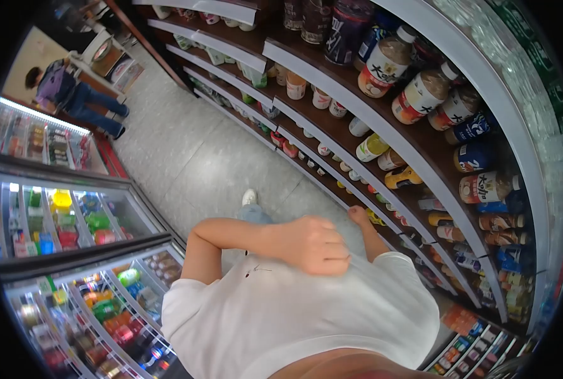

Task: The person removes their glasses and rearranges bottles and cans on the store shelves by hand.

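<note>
My left hand [319, 246] is curled into a fist in front of my chest, with the bent forearm crossing over my white T-shirt [306, 309]. The back of that hand faces the camera, and no object shows in it. At my other side, my right hand [358, 215] hangs low with its fingers curled, and nothing is seen sticking out of it. It is nearest to the lower rows of the drinks shelf [341, 79]; whether it touches them I cannot tell. Bottled drinks [401, 177] with yellow labels stand on the shelf near it.
Glass-door fridges [92, 303] full of bottles line my left. Grey floor tiles [199, 151] run between fridges and shelf, with my white shoe [249, 197] on them. A person in jeans [92, 104] stands at the aisle's far end. Large bottles [385, 63] fill the upper shelf.
</note>
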The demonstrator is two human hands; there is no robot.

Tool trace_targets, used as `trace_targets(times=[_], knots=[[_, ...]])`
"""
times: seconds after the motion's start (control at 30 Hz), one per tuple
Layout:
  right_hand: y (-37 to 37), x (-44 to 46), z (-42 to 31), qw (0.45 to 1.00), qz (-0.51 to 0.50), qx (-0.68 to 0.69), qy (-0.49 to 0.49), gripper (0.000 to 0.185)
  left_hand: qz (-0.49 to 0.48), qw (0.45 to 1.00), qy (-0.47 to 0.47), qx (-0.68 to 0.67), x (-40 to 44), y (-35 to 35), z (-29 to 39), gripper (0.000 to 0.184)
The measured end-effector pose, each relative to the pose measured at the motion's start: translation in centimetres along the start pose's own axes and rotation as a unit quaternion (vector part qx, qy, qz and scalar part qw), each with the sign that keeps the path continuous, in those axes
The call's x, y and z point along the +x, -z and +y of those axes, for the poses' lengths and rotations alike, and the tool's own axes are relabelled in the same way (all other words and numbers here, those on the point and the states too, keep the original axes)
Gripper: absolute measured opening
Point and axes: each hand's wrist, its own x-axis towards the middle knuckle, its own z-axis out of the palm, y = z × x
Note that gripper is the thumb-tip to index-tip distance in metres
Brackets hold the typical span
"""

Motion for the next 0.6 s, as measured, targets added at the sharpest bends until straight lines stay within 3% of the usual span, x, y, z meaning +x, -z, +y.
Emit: trace_targets(times=[0.03, 0.1, 0.13, 0.17, 0.2, 0.23, 0.3, 0.37, 0.43, 0.53, 0.57, 0.6], knots=[[-1.0, -0.2, 0.6, 0.999, 0.012, 0.005, -0.035, 0.024, -0.020, 1.000, -0.011, 0.009, -0.9, 0.9, -1.3, 0.018], [-0.9, -3.7, -1.3, 0.999, 0.024, -0.038, -0.005, 0.022, -0.035, 0.998, -0.012, 0.044, -3.4, 2.6, -4.3, 0.017], [-2.7, -4.0, 0.6, 0.977, -0.017, -0.191, 0.094, 0.021, -0.048, 0.995, -0.004, 0.088, -5.0, 3.6, -5.9, 0.016], [-4.9, -4.0, 3.0, 0.920, -0.061, -0.339, 0.188, 0.020, -0.046, 0.996, -0.012, 0.077, -6.5, 4.7, -7.4, 0.016], [-7.0, -5.4, 3.6, 0.973, -0.082, -0.208, 0.060, 0.019, -0.032, 0.998, 0.013, 0.060, -8.1, 5.6, -8.7, 0.020], [-8.5, -6.8, 3.3, 0.991, -0.095, -0.069, -0.068, 0.017, -0.018, 0.998, 0.037, 0.043, -9.7, 6.5, -10.1, 0.025], [-10.8, -9.8, -0.4, 0.990, -0.079, -0.025, -0.112, 0.016, -0.003, 0.998, 0.055, 0.038, -13.1, 7.7, -12.6, 0.024], [-13.4, -12.1, -3.7, 0.985, -0.048, 0.102, -0.135, 0.021, 0.012, 0.997, 0.074, 0.037, -16.3, 8.7, -15.6, 0.023], [-11.9, -13.6, -13.1, 0.964, -0.084, 0.101, -0.230, 0.027, 0.008, 0.989, 0.121, 0.082, -19.8, 9.3, -18.6, 0.017], [-12.1, -12.4, -19.2, 0.990, -0.099, -0.023, -0.103, 0.031, 0.016, 0.972, 0.210, 0.102, -26.6, 9.4, -23.3, 0.022], [-11.4, -11.7, -21.5, 0.993, -0.081, -0.036, -0.074, 0.032, 0.006, 0.961, 0.259, 0.099, -29.7, 9.7, -24.7, 0.030], [-10.5, -10.9, -23.7, 0.995, -0.070, -0.024, -0.071, 0.031, -0.096, 0.922, 0.368, 0.066, -34.7, 9.8, -26.3, 0.051]])
